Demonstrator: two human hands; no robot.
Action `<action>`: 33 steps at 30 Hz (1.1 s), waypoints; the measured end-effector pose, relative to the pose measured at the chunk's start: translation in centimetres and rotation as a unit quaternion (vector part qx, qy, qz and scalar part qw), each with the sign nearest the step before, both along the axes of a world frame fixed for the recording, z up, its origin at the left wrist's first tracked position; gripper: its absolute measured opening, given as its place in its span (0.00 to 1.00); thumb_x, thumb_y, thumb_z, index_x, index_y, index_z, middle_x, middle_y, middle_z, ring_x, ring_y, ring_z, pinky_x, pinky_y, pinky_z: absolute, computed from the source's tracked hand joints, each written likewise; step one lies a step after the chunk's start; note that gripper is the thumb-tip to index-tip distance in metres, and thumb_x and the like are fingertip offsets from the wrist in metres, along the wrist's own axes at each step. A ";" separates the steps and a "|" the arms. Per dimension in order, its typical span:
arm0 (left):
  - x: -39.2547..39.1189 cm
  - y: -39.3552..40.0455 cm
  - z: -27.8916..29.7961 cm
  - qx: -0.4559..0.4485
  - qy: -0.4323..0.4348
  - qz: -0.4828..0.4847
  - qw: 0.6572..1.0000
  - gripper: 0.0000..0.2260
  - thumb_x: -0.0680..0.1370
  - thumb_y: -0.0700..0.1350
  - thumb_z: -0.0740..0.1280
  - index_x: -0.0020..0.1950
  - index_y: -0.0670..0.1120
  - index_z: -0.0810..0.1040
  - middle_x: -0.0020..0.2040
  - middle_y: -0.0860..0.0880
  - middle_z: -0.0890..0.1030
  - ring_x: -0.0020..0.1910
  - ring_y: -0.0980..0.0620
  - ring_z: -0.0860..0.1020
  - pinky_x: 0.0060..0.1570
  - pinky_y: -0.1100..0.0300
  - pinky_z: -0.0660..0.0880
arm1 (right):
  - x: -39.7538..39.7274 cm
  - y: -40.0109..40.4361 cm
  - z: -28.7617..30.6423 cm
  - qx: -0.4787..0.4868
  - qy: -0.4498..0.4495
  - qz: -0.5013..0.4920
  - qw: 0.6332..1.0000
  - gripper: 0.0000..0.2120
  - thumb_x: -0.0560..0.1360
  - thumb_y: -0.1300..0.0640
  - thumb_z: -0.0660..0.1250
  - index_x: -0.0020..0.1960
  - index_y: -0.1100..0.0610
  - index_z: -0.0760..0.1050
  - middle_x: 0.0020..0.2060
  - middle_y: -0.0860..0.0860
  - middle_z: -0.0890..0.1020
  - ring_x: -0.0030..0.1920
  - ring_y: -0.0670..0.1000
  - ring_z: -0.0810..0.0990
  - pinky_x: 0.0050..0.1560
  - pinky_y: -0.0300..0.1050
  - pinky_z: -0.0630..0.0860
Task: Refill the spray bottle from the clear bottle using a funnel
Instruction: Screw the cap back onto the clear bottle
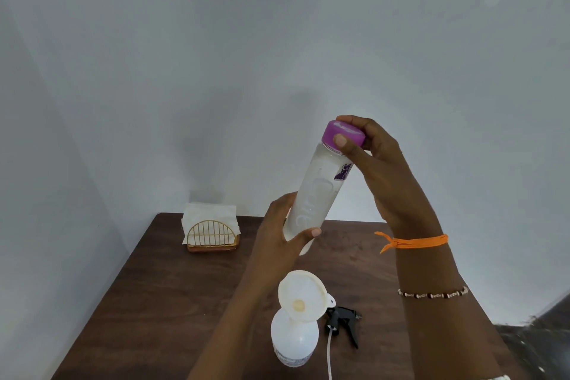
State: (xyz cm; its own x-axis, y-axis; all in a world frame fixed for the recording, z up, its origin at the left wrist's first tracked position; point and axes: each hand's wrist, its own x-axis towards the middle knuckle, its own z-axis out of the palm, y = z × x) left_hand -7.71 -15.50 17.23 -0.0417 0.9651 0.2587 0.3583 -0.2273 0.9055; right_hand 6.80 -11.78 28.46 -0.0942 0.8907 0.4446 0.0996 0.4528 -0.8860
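I hold the clear bottle tilted in the air above the table. My left hand grips its lower part. My right hand grips the purple cap at its top, thumb on the cap's side. Below, the white spray bottle stands upright on the table with a white funnel seated in its neck. The black spray head with its tube lies on the table just right of the spray bottle.
A gold wire holder with white napkins stands at the far left of the dark wooden table. White walls close in behind and to the left. A dark object shows at the lower right edge.
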 end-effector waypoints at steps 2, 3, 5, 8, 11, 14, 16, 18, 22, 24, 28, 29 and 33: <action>-0.7 0.5 -0.8 -0.020 0.005 0.020 1.000 0.29 0.72 0.50 0.71 0.70 0.55 0.63 0.68 0.56 0.66 0.61 0.61 0.67 0.53 0.72 0.66 | -0.2 0.4 -0.5 0.008 0.004 -0.019 1.000 0.14 0.74 0.58 0.67 0.59 0.54 0.73 0.51 0.44 0.78 0.47 0.39 0.75 0.47 0.30 0.73; -1.1 0.7 -1.3 -0.035 -0.003 0.033 0.999 0.29 0.73 0.48 0.71 0.71 0.55 0.63 0.69 0.56 0.66 0.63 0.60 0.66 0.56 0.69 0.66 | -0.3 0.7 -0.8 0.010 0.007 -0.027 1.000 0.14 0.74 0.58 0.68 0.59 0.54 0.73 0.51 0.44 0.78 0.47 0.39 0.75 0.47 0.30 0.73; -1.8 0.9 -2.7 -0.068 -0.026 0.054 0.996 0.28 0.74 0.45 0.70 0.71 0.54 0.64 0.69 0.55 0.67 0.65 0.58 0.67 0.57 0.66 0.65 | -0.4 1.4 -1.5 0.008 0.005 -0.030 1.000 0.16 0.73 0.59 0.69 0.59 0.54 0.73 0.52 0.45 0.78 0.48 0.40 0.76 0.46 0.31 0.74; -2.7 1.1 -4.6 -0.108 -0.032 0.065 0.992 0.23 0.75 0.42 0.69 0.68 0.53 0.68 0.65 0.55 0.73 0.56 0.62 0.73 0.48 0.75 0.67 | -0.9 3.1 -3.4 0.000 -0.031 -0.027 0.999 0.17 0.72 0.60 0.71 0.59 0.54 0.73 0.51 0.44 0.78 0.49 0.41 0.76 0.47 0.32 0.75; -3.3 1.6 -5.9 -0.128 -0.031 0.066 0.989 0.19 0.75 0.41 0.68 0.65 0.53 0.71 0.59 0.56 0.75 0.50 0.65 0.74 0.40 0.77 0.70 | -1.9 5.2 -6.3 -0.025 -0.074 -0.024 0.997 0.18 0.71 0.62 0.71 0.58 0.52 0.72 0.51 0.44 0.77 0.50 0.44 0.75 0.46 0.28 0.74; -3.9 2.5 -7.0 -0.156 -0.043 0.067 0.985 0.17 0.76 0.40 0.67 0.63 0.52 0.72 0.58 0.55 0.76 0.50 0.62 0.75 0.43 0.73 0.70 | -3.2 7.2 -9.5 -0.057 -0.104 -0.027 0.993 0.19 0.70 0.64 0.71 0.59 0.56 0.73 0.53 0.49 0.78 0.50 0.46 0.75 0.45 0.23 0.71; -4.2 3.3 -7.7 -0.177 -0.053 0.075 0.980 0.17 0.76 0.39 0.66 0.64 0.50 0.72 0.58 0.53 0.77 0.51 0.59 0.76 0.45 0.71 0.71 | -4.2 8.5 -11.4 -0.071 -0.125 -0.023 0.989 0.20 0.70 0.65 0.72 0.60 0.58 0.73 0.54 0.51 0.78 0.51 0.47 0.75 0.44 0.24 0.70; -4.7 4.1 -8.4 -0.200 -0.055 0.084 0.975 0.17 0.76 0.38 0.66 0.64 0.49 0.72 0.58 0.51 0.77 0.52 0.57 0.76 0.49 0.69 0.71 | -5.1 9.7 -13.1 -0.076 -0.151 -0.014 0.986 0.21 0.69 0.65 0.72 0.61 0.58 0.72 0.55 0.52 0.77 0.53 0.49 0.75 0.44 0.25 0.71; -5.3 5.6 -9.8 -0.218 -0.046 0.082 0.971 0.17 0.76 0.36 0.65 0.64 0.47 0.72 0.58 0.50 0.77 0.49 0.59 0.76 0.42 0.74 0.71 | -6.7 11.8 -15.2 -0.094 -0.166 0.005 0.982 0.22 0.70 0.66 0.71 0.62 0.61 0.70 0.59 0.56 0.75 0.53 0.50 0.73 0.35 0.25 0.73; -5.6 6.2 -10.4 -0.227 -0.046 0.081 0.970 0.18 0.76 0.35 0.64 0.64 0.47 0.72 0.58 0.48 0.77 0.51 0.56 0.77 0.42 0.73 0.72 | -7.3 13.0 -16.1 -0.103 -0.174 0.007 0.979 0.22 0.70 0.67 0.71 0.63 0.61 0.70 0.59 0.57 0.75 0.53 0.50 0.72 0.34 0.23 0.72; -6.1 7.4 -11.4 -0.243 -0.051 0.085 0.965 0.18 0.76 0.35 0.64 0.64 0.48 0.71 0.59 0.48 0.77 0.53 0.55 0.77 0.44 0.71 0.72 | -8.2 15.0 -17.7 -0.120 -0.180 0.015 0.976 0.22 0.70 0.67 0.70 0.63 0.62 0.70 0.59 0.57 0.75 0.51 0.49 0.72 0.33 0.23 0.71; -6.2 7.7 -11.6 -0.246 -0.052 0.087 0.964 0.18 0.76 0.35 0.65 0.64 0.48 0.71 0.59 0.48 0.77 0.53 0.55 0.77 0.44 0.72 0.72 | -8.4 15.4 -18.1 -0.121 -0.181 0.019 0.976 0.22 0.70 0.67 0.70 0.62 0.62 0.70 0.58 0.58 0.75 0.50 0.50 0.72 0.33 0.23 0.71; -6.3 8.6 -12.1 -0.256 -0.058 0.095 0.960 0.18 0.76 0.36 0.64 0.65 0.48 0.71 0.61 0.49 0.77 0.54 0.55 0.76 0.45 0.72 0.71 | -9.3 16.5 -19.2 -0.124 -0.176 0.036 0.976 0.19 0.70 0.67 0.71 0.59 0.62 0.70 0.54 0.56 0.75 0.48 0.50 0.73 0.32 0.26 0.72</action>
State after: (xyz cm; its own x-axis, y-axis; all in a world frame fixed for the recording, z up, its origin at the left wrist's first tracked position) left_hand -13.97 -6.93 5.12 -0.2300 0.9365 -0.2647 0.2394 0.3181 0.9173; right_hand -2.46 4.76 9.30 -0.2686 0.9523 0.1448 0.3935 0.2457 -0.8859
